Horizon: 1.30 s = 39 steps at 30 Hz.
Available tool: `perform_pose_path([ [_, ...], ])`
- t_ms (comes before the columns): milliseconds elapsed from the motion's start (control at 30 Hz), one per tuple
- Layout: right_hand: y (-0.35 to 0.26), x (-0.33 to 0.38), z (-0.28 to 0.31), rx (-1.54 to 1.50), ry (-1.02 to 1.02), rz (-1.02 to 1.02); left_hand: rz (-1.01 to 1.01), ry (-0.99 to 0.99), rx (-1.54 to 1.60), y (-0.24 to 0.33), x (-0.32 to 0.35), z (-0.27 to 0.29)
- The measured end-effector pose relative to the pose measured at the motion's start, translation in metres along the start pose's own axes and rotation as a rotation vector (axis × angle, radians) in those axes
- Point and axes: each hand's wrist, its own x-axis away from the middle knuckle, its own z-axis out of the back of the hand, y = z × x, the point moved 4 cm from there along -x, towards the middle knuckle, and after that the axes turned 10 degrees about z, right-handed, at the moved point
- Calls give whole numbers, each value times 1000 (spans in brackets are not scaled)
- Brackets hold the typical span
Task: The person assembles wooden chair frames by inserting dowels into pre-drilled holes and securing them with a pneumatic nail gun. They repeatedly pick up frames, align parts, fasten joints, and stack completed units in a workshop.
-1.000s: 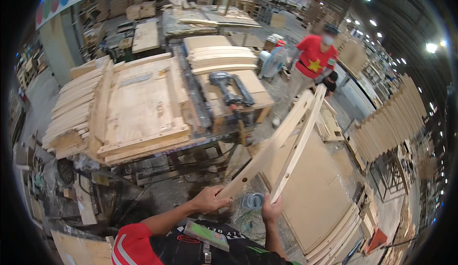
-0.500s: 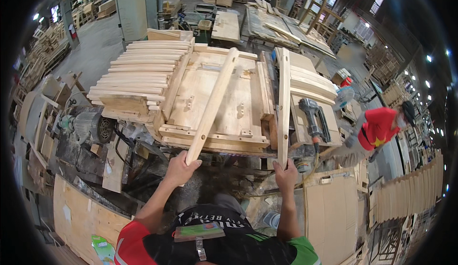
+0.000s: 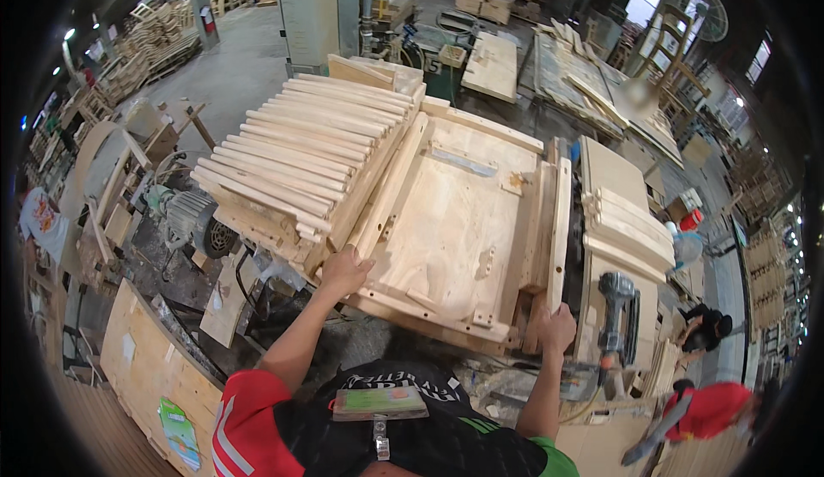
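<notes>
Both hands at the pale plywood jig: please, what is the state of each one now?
Left hand: closed on the long pale wooden slat lying on the jig.
Right hand: closed on the narrow pale wooden slat.

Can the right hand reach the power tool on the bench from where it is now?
Probably yes. The right hand holds the near end of a wooden rail, and the power tool lies just beside it to the right, with nothing between them. The hand must release the rail first.
</notes>
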Motion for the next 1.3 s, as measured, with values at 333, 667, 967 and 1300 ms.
perform_pose_path([
  [333, -20, -29, -8, 160, 48, 146, 150, 260, -272, 8, -41, -26],
  [667, -175, -72, -104, -719, -329, 561, 57, 679, -219, -14, -8, -25],
  [967, -364, -93, -240, -688, -494, 876, 162, 654, -213, 1, -10, -23],
  [1300, -416, -106, -251, -516, -597, 919, 192, 733, -308, -9, 6, -24],
])
